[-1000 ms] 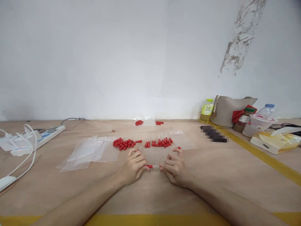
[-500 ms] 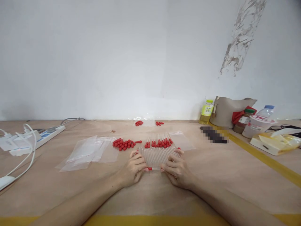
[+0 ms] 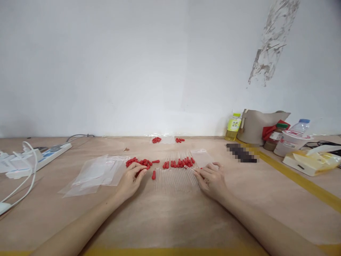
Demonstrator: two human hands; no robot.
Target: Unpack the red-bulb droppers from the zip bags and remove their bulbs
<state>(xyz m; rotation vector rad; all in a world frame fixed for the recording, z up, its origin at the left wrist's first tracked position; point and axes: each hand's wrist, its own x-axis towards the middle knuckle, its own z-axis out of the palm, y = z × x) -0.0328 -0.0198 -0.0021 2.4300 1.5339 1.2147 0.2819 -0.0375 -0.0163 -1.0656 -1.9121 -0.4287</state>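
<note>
My left hand (image 3: pixel 132 177) is closed in a pinch on a red rubber bulb (image 3: pixel 137 173) at the near edge of a pile of red bulbs (image 3: pixel 135 161). Between the thumb and fingers of my right hand (image 3: pixel 210 177) is a thin clear tube (image 3: pixel 189 168), its free end pointing left. Below and between the hands lies a row of clear tubes (image 3: pixel 173 181), side by side. Beyond them rest several droppers (image 3: pixel 182 163), red bulbs toward me. One separate red bulb (image 3: pixel 153 175) lies left of the tube row; whether a tube is fitted to it cannot be told.
Clear plastic bags (image 3: pixel 98 174) lie left, another bag (image 3: pixel 202 156) behind my right hand. Bagged red bulbs (image 3: pixel 156 140) sit by the wall. A power strip (image 3: pixel 39 163) with cables stands far left; a drink bottle (image 3: pixel 233 127), grey bag (image 3: pixel 259 126) and tub (image 3: pixel 291 143) stand right.
My hands have parted from the red bulb and tube they held together in front. The left moved left to the bulb pile; the right moved slightly right and away, now holding a tube.
</note>
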